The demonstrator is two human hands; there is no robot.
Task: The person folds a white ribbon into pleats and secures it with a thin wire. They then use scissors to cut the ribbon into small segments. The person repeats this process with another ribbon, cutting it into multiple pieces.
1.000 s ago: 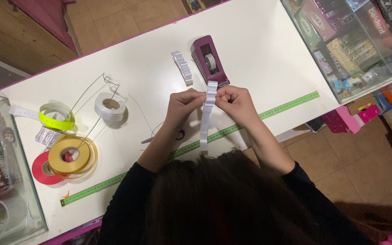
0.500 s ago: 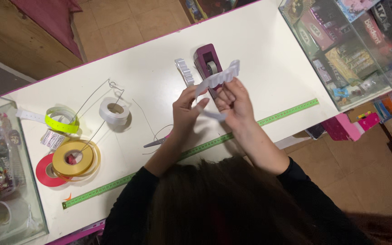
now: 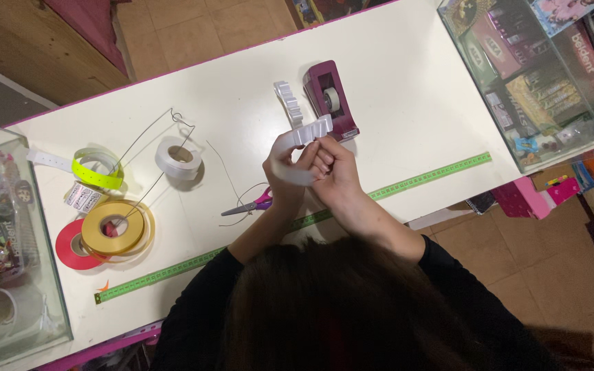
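Note:
Both my hands hold a white ribbon strip (image 3: pixel 302 136) above the white table (image 3: pixel 407 89). My left hand (image 3: pixel 284 173) grips the looped lower part of the ribbon. Pinching its upper end is my right hand (image 3: pixel 335 168), close in front of a maroon tape dispenser (image 3: pixel 329 98). Another short piece of white ribbon (image 3: pixel 286 100) lies beside the dispenser. Purple-handled scissors (image 3: pixel 250 205) rest on the table just left of my left hand, partly under a thin wire.
A green measuring tape (image 3: pixel 421 180) runs along the near table edge. At the left lie a white ribbon roll (image 3: pixel 180 158), a yellow-green roll (image 3: pixel 97 172), a gold roll (image 3: pixel 115 227) on a red roll (image 3: pixel 69 249), and a bent wire. Glass cases stand left and right.
The ribbon strip hung straight down between both hands, then was raised and bent toward the dispenser. Now it is curled into a loop held close between the hands.

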